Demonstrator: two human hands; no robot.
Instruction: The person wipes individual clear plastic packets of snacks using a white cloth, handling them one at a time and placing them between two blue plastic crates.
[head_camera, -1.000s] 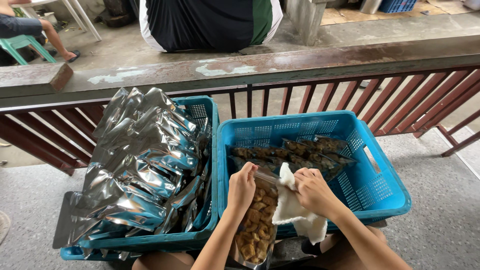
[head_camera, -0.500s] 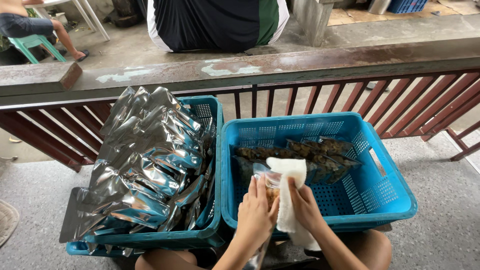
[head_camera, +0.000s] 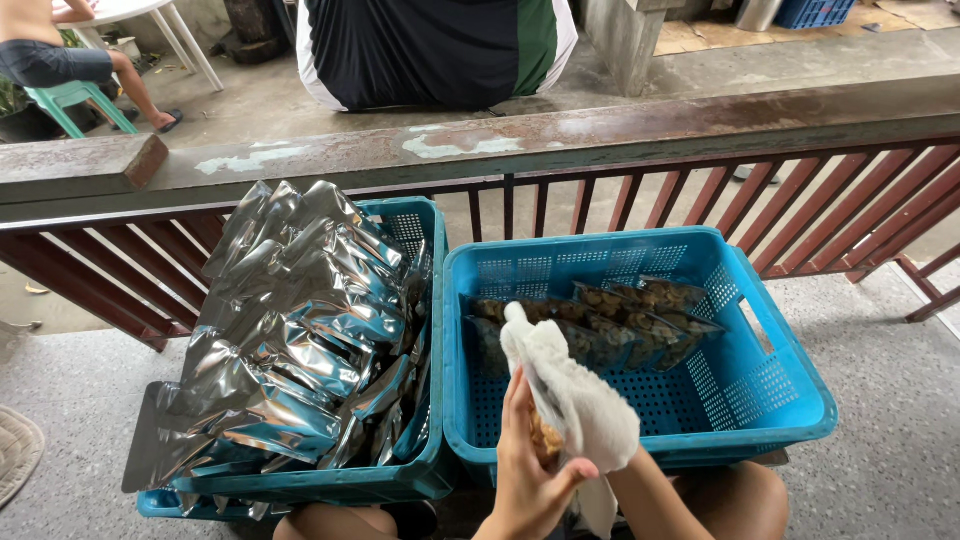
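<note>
Hands low in the centre of the head view, raised over the near rim of the right blue basket (head_camera: 790, 400). Left hand (head_camera: 530, 470) upright, fingers closed around a clear pouch (head_camera: 545, 438) of brownish snack pieces, thumb lying across the front near the bottom. White cloth (head_camera: 570, 395) wrapped over the pouch, rising to a knob at the top and hanging below the wrist. Right hand hidden behind the cloth, only the forearm (head_camera: 655, 495) in sight; grip impossible to tell, though the cloth sits bunched just where that hand would be.

Pouch held upright, just above the basket edge, mostly covered by the cloth, only a strip of its filling showing beside the left fingers.

Inside the right basket, a row of filled pouches (head_camera: 610, 320) lying overlapped along the far half, floor of the near half bare mesh. To the left, touching side by side, a second blue basket (head_camera: 415, 230) heaped with silver foil bags (head_camera: 290, 320), flat and shiny, spilling over its front-left corner. Beyond both baskets, a dark red railing (head_camera: 620, 200) under a worn concrete ledge (head_camera: 480, 145). Past the ledge, a person in a dark shirt (head_camera: 430, 45), and at far left another person seated on a green stool (head_camera: 75, 100)
</note>
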